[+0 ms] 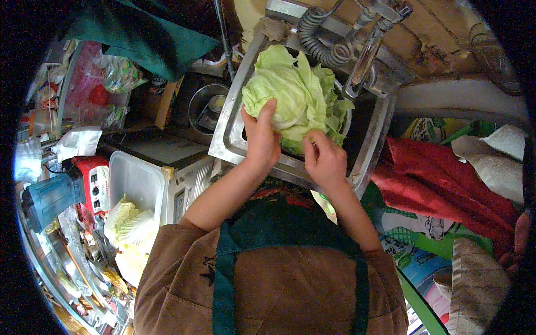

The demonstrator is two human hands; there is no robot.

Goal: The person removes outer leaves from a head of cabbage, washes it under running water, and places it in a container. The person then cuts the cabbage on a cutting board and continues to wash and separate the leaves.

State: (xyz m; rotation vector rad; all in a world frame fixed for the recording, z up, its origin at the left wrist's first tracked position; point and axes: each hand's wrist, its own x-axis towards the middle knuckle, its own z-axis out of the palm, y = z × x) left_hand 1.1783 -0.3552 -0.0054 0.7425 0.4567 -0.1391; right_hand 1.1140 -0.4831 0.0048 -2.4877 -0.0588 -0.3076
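Note:
A pale green head of cabbage or lettuce (280,88) is held over a stainless steel sink (230,142). My left hand (261,136) grips its near left side, thumb on top of the outer leaves. At its lower right edge, my right hand (326,157) pinches a leaf between thumb and fingers. More loose green leaves (335,113) lie just right of the head, partly over the curved rim of a bowl in the sink. What lies under the head is hidden.
A faucet (364,63) and a coiled metal hose (320,37) hang over the sink's far side. Left of me stands a clear plastic tub (136,167) with pale leafy cabbage (130,226), beside a red appliance (92,184). Red cloth (444,180) drapes at the right.

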